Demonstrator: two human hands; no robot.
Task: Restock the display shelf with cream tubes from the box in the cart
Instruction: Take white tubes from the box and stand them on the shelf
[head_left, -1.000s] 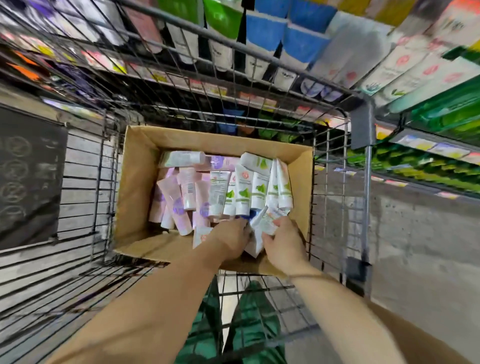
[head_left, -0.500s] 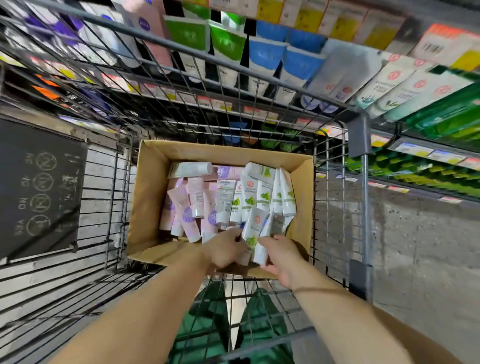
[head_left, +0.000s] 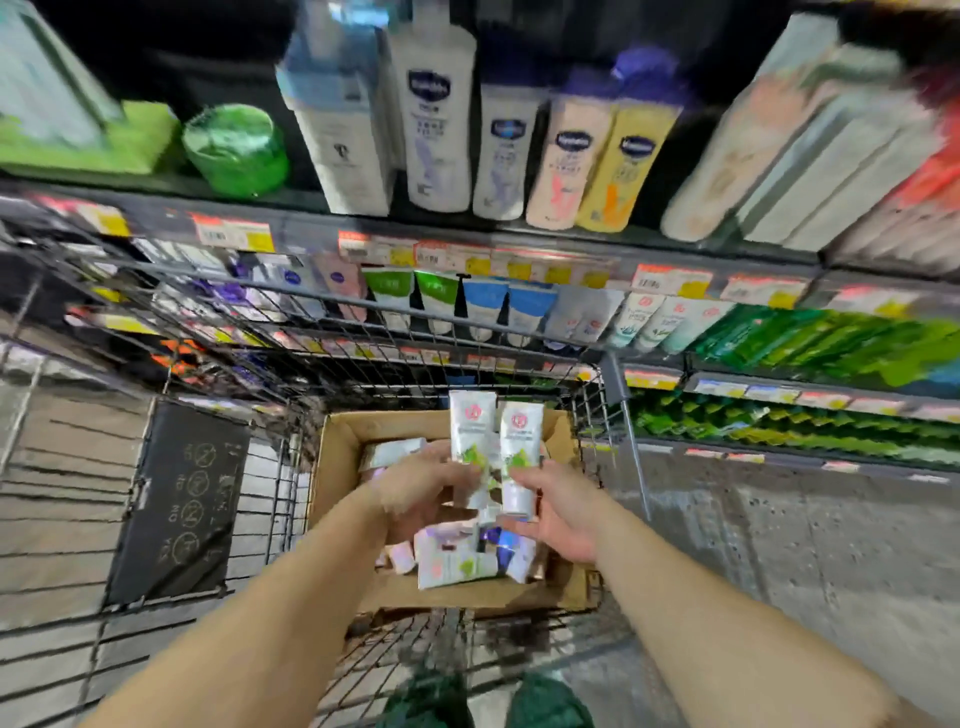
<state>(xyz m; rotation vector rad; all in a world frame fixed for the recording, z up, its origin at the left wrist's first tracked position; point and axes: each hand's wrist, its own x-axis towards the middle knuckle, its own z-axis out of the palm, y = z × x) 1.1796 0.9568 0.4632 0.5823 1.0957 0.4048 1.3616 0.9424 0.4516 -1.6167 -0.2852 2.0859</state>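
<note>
Cream tubes (head_left: 496, 447) now lifted above box (head_left: 343, 457), each hand gripping one

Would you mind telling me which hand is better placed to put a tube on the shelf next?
Probably right: the right hand holds a white green-leaf cream tube nearer the matching shelf tubes.

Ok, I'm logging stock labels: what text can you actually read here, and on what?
"NO", "YES": black placard, printed sideways, faint.
Lotion bottles: blue oval logos, too blurred to read.
Held cream tubes: print too blurred to read.
Price tags: too blurred to read.
</note>
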